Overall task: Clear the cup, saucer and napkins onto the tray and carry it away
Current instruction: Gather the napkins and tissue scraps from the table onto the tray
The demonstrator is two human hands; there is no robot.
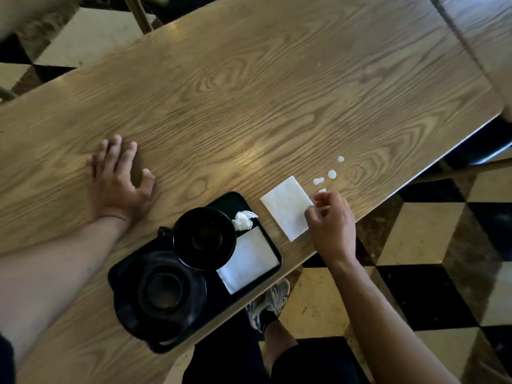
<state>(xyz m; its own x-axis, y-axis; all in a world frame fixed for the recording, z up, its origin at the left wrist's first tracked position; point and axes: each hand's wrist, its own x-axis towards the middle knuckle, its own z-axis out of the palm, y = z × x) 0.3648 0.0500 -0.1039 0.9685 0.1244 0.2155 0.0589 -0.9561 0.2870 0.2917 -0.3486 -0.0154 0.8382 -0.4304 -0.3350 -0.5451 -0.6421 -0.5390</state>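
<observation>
The black tray [266,275] sits at the near edge of the wooden counter [249,92], carrying the cup [204,237], the saucer [162,293], a flat napkin [248,260] and a crumpled one [243,219]. Left hand [119,178] — released, flat on the counter. Right hand [331,221] — pinching the corner of a loose napkin [286,206] just beside the tray, near white droplets [331,174].

**A café or diner**

A wood-grain laminate tabletop [249,92] stands on a black-and-cream checkered floor [432,245], another table [482,31] close beside it. A serving tray [241,199] carries a dark cup [205,238], saucer [160,295] and paper napkins [249,259].
</observation>
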